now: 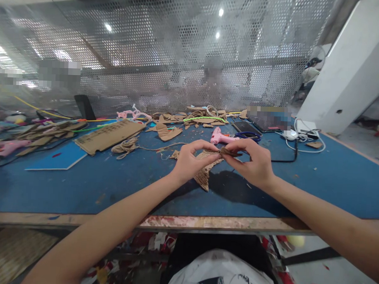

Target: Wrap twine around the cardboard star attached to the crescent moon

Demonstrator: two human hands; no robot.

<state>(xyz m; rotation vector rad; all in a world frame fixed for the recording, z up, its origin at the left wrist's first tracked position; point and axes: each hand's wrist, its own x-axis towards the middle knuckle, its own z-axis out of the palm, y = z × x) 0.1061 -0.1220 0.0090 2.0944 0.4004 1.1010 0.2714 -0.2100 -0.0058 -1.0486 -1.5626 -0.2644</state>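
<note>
Both my hands meet over the blue table around a brown piece of corrugated cardboard (203, 175) wound with twine. My left hand (193, 160) pinches its near-left part between thumb and fingers. At the right end, my right hand (252, 163) pinches a small brown end, partly hidden by the fingertips. The textured lower part hangs below my left fingers, over the table. Just behind my hands lies a pink glue gun (222, 137). A strand of twine (164, 148) runs from a loose coil (125, 147) toward the piece; where it ends is hidden.
Cardboard scraps (196, 117) line the table's back under a perforated metal screen (168, 50). Left are a flat cardboard sheet (110, 135), a blue board (58, 158) and another pink glue gun (10, 147). Blue-handled scissors (250, 136), a phone (244, 128) and white cables (307, 148) lie right.
</note>
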